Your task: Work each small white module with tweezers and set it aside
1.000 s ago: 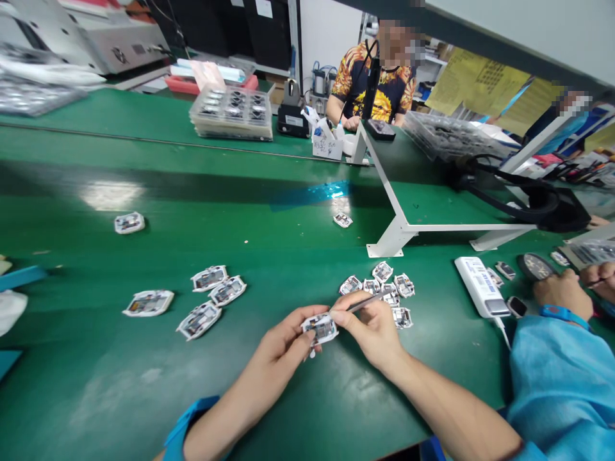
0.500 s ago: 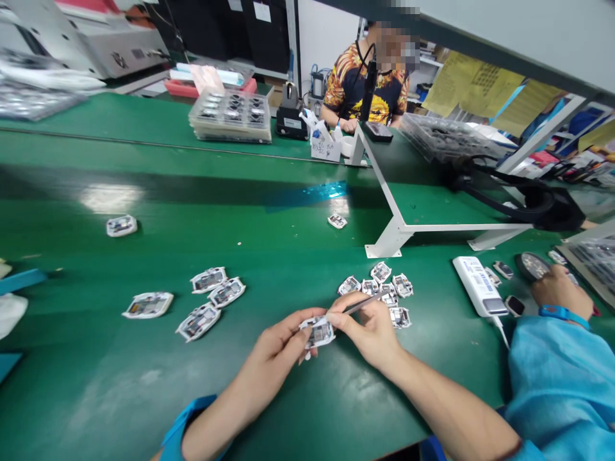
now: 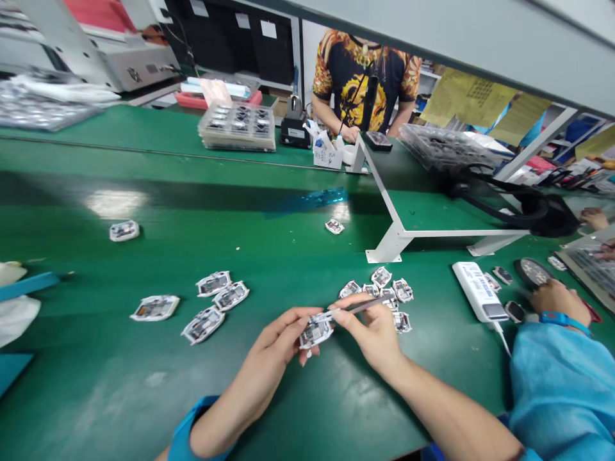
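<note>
My left hand [image 3: 273, 349] is closed round the edge of a small white-framed electronic module [image 3: 316, 333], which looks like a smartwatch housing with its circuit board showing. My right hand [image 3: 377, 336] pinches a pair of metal tweezers [image 3: 372, 304]. Their tips reach over the module's upper edge; whether they grip a part there is too small to tell. Just beyond my right hand lies a cluster of several similar modules [image 3: 402, 290], partly covered by the fingers. To the left of my hands are several more, among them a white-framed module [image 3: 202, 325].
A green-topped stand [image 3: 432, 214] with white legs rises at the right, a black headband device [image 3: 523, 205] on it. Near it lies a white power bank [image 3: 478, 291] with a cable. A co-worker's hand [image 3: 560, 302] is at the far right. Stacked trays [image 3: 237, 127] stand behind.
The tweezer tips now show over the module's upper edge, where fingers hid them before. My left thumb has drawn back a little from the module's face. The camera view has shifted slightly.
</note>
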Demonstrator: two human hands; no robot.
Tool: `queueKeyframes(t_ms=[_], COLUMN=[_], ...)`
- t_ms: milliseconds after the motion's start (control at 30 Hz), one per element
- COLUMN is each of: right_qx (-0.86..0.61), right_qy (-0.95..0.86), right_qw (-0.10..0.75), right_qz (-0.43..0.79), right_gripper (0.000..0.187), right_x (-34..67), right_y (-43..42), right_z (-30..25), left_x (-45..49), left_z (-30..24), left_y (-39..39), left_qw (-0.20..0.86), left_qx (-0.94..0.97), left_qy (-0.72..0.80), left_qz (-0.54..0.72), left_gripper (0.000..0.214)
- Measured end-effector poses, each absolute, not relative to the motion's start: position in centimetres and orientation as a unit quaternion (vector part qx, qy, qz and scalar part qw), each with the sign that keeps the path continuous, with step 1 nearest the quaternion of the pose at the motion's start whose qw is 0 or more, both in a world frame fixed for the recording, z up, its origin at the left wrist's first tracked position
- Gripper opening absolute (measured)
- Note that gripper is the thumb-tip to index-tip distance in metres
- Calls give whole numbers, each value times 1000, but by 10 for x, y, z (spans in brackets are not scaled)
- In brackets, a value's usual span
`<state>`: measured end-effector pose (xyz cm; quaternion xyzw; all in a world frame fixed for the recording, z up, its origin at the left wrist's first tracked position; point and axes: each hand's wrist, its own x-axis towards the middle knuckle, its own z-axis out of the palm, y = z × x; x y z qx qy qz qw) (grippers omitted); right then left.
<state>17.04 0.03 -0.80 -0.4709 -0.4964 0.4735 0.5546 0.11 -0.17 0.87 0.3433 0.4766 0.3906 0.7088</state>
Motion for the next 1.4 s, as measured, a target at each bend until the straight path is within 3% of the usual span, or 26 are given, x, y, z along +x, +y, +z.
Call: queueKeyframes(t_ms=[367, 700, 833, 1100, 1200, 1400], right_qx=[-432, -329, -327, -393, -410, -427], right_qy=[-520, -693, -712, -605, -542, -528], right_qw=[552, 582, 573, 569, 564, 540], right_qz=[488, 269, 243, 394, 468, 497], right_gripper=[2, 11, 6, 2, 10, 10], right_x=[169, 171, 171, 170, 169, 169], right_y=[-2, -5, -3, -6, -7, -5], right_z=[-11, 0, 0, -6, -6, -6], left_x=[5, 1, 0, 3, 4, 5], left_z=[8, 3, 4, 8, 10, 10], left_y=[-4, 0, -1, -1, -1, -2], left_qw=[679, 669, 675, 676, 676, 670], left_qx=[395, 400, 403, 410, 413, 415], left_qy=[484, 511, 513, 506, 499, 505], left_qz=[385, 363, 345, 345, 351, 353], left_gripper=[39, 40, 38, 34, 34, 33])
